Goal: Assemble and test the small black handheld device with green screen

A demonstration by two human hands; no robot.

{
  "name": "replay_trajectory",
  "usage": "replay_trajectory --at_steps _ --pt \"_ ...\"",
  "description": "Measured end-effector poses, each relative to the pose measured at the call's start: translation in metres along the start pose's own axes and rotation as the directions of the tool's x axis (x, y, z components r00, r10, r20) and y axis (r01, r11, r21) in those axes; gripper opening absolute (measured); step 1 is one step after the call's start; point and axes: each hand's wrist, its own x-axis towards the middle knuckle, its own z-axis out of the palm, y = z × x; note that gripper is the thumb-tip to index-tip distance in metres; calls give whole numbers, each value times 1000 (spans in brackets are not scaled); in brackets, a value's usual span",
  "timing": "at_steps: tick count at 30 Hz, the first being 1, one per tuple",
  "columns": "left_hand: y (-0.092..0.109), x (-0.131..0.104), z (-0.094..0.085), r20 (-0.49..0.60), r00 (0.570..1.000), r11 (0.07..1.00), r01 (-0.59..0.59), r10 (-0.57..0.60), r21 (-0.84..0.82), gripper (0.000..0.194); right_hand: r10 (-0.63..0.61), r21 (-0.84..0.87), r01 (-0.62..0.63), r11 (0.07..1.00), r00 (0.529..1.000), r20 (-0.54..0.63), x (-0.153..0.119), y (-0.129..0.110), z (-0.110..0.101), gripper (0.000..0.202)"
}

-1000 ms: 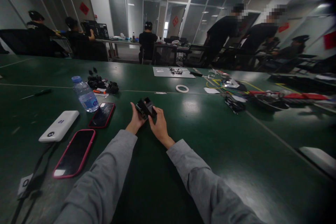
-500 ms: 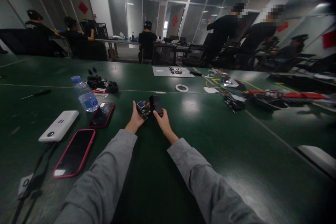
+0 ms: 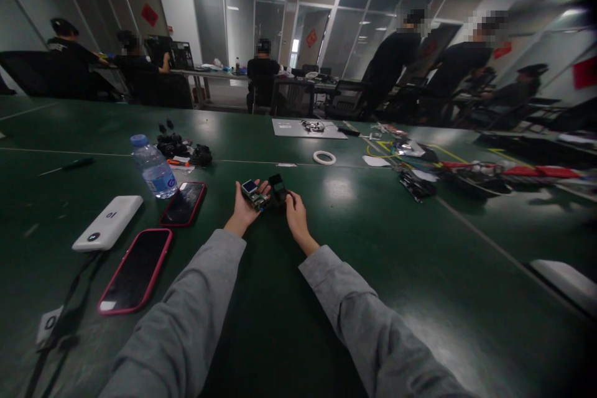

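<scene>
A small green circuit board with a little screen (image 3: 252, 188) rests across the palm and fingers of my left hand (image 3: 241, 211), screen side up. My right hand (image 3: 297, 214) pinches a black plastic case part (image 3: 278, 189) by its right side, just beside the board. The case part is tilted so its darker inner side shows, with what looks like a window in it. Both hands are held over the green table (image 3: 280, 323), and a narrow gap separates the case part from the board.
To the left are a water bottle (image 3: 153, 168), two phones in red cases (image 3: 137, 270), a white power bank (image 3: 108, 222) and a screwdriver (image 3: 69, 166). Ahead lie a white ring (image 3: 324, 158) and a pale sheet (image 3: 291, 129). Cables and parts (image 3: 415, 183) lie right; people sit and stand beyond.
My right hand has turned the black case part, so its inner side now faces me. My left hand has opened out a little, showing more of the circuit board.
</scene>
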Motion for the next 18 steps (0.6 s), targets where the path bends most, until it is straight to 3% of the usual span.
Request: replay_trajectory --at_steps 5,8,10,13,15,18 --pt "0 -1 0 2 1000 1000 6 -6 2 58 -74 -239 46 970 991 -112 9 6 -13 39" --pt "1 -2 0 1 1000 1000 1 -1 -2 58 -122 -283 84 955 985 -120 9 6 -16 41" --pt "2 -3 -1 1 1000 1000 5 -5 -15 58 -203 -288 189 939 979 -18 8 5 -16 50" --pt "4 -4 -3 -3 1000 999 7 -8 -48 57 -292 -265 347 900 930 225 13 8 -30 55" --pt "5 -5 -5 -8 1000 997 4 -4 -73 57 -284 -280 359 890 918 275 22 16 -59 55" --pt "6 -5 -7 -21 1000 996 -1 -1 -88 57 -245 -434 270 859 963 114 37 37 -141 56"
